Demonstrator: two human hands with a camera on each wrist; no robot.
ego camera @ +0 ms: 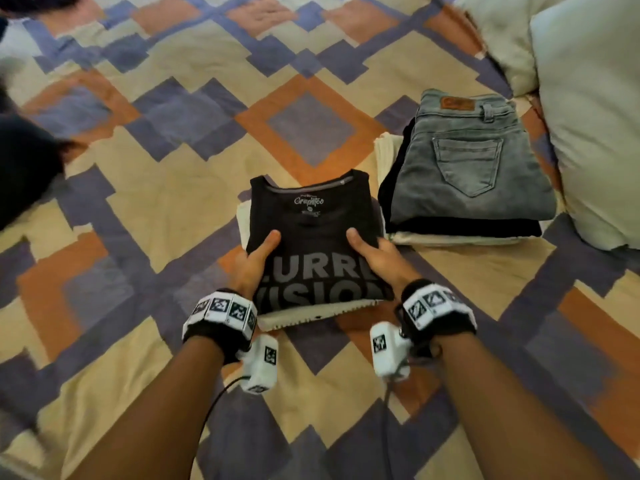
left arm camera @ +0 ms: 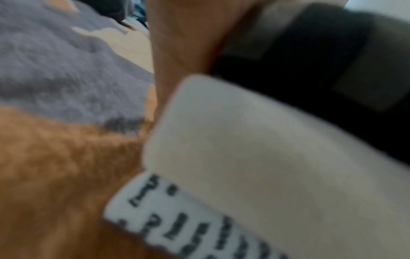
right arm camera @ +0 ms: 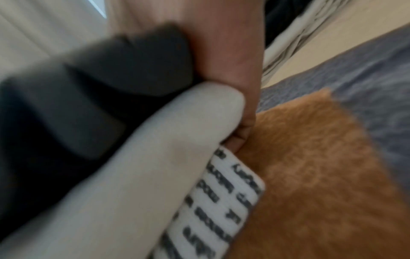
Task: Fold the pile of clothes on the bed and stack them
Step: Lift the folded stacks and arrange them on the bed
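Patchwork bedspread (ego camera: 145,188) in cream, orange and grey-purple blocks covers the whole surface, wrinkled in places. Two pale pillows (ego camera: 585,109) lie at the right edge, one overlapping the other. Dark blurred shape (ego camera: 24,168) at the left edge, cannot tell what it is.

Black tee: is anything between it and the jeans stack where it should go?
Nothing visible. Both hands, left and right, hold the black tee and the cream garment under it; only a strip of bedspread separates them from the jeans stack.
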